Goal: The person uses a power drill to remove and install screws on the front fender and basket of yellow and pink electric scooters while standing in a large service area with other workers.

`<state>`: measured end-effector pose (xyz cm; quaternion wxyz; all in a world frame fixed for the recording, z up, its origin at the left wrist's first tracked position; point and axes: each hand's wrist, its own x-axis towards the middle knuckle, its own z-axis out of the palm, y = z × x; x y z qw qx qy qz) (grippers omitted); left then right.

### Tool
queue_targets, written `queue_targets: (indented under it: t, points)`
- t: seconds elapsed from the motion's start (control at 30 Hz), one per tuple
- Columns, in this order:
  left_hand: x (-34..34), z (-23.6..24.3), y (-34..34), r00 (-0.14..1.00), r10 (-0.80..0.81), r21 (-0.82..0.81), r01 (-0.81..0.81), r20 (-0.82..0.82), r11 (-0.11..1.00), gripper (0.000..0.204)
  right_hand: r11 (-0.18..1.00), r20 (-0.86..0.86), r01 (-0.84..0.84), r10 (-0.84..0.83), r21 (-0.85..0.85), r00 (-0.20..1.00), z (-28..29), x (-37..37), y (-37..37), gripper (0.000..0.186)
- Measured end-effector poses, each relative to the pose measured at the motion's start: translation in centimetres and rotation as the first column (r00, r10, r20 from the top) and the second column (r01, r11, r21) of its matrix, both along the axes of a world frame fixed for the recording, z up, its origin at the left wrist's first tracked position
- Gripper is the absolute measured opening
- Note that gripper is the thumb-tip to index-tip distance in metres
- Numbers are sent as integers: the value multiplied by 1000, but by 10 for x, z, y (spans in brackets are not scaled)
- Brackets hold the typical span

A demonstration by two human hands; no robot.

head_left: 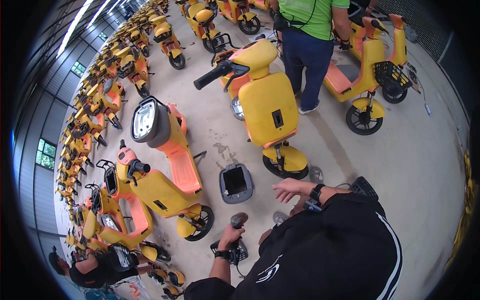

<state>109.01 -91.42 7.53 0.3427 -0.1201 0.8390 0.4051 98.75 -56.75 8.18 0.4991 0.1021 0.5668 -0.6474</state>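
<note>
My left hand (231, 235) is closed round a dark tool with a rounded end (239, 219); its exact kind does not show. Just beneath that hand, a black basket (243, 251) is partly hidden. Held out in the air with fingers spread, my right hand (290, 189) has nothing in it. On the floor between and beyond my hands lies a grey frame-like part (236, 197) with a dark rectangular recess. A yellow scooter (268, 107) stands straight ahead, its front wheel nearest my right hand. To the left stands another yellow and orange scooter (160, 195).
Rows of scooters (135, 70) fill the far left. A person in a green shirt (307, 45) stands beyond the front scooter, beside another scooter (365, 70). Someone in black (95, 267) is low at the lower left. A second black basket (364, 187) sits at my right.
</note>
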Motion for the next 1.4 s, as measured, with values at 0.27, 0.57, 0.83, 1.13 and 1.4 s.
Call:
queue_targets:
  t: [0.27,0.57,0.83,1.13,1.4]
  points:
    - [-152,83,191,763,-438,-447,219,-476,867,85,992,-408,58,-100,-116,908,74,-62,26,88]
    - [-290,147,355,785,-394,-405,202,-478,892,84,844,-500,335,-522,-418,691,72,-191,189,79]
    - [-356,123,394,804,-104,-212,-27,-585,977,74,923,-711,243,-385,-298,588,95,-288,231,75]
    - [-352,129,427,885,-98,-73,73,-455,995,91,795,-435,194,-497,-575,750,28,-266,217,60]
    - [-370,236,321,209,-384,-421,-178,-900,889,36,776,-266,384,-560,-501,784,75,-284,243,19]
